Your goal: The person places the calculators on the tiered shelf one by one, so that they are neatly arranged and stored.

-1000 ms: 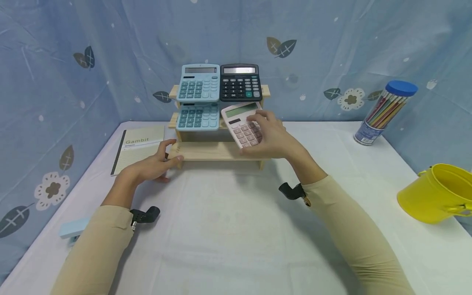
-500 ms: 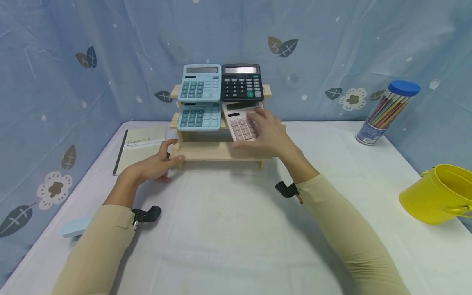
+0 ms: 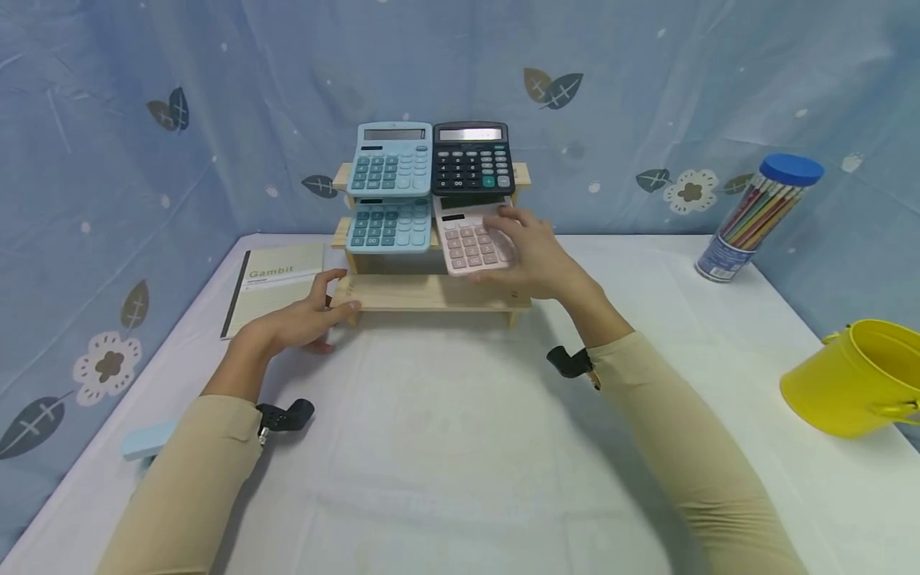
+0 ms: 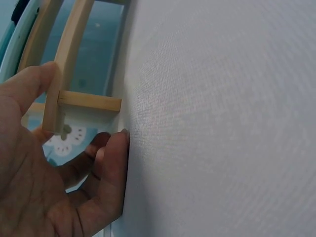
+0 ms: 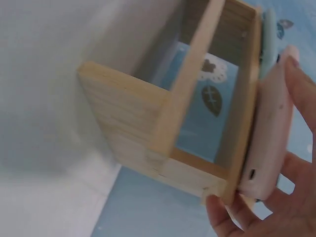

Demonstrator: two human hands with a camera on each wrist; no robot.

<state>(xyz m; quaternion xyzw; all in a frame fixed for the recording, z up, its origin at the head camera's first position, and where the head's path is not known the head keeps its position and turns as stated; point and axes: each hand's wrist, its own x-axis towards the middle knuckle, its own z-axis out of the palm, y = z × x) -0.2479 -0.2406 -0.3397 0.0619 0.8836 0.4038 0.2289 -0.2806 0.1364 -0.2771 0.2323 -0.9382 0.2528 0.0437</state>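
Observation:
My right hand (image 3: 535, 255) grips a pink calculator (image 3: 467, 239) by its right side, at the right of the middle step of a wooden stepped rack (image 3: 431, 293). In the right wrist view the calculator (image 5: 269, 128) leans close against the step's edge, with fingers behind and below it. My left hand (image 3: 295, 323) pinches the left end of the rack's lowest board, and its other fingers curl near the tabletop in the left wrist view. A light blue calculator (image 3: 389, 228) sits left of the pink one. On the top step are another light blue calculator (image 3: 390, 160) and a black calculator (image 3: 471, 160).
A notebook (image 3: 276, 283) lies behind my left hand. A light blue object (image 3: 147, 439) is partly hidden by the left sleeve. To the right stand a blue-lidded tub of pencils (image 3: 755, 220) and a yellow bucket (image 3: 848, 383). A patterned blue curtain (image 3: 618, 104) hangs behind.
My right hand has moved the pink calculator back onto the middle step and turned it straighter, its top now under the black calculator. The left hand has stayed on the rack.

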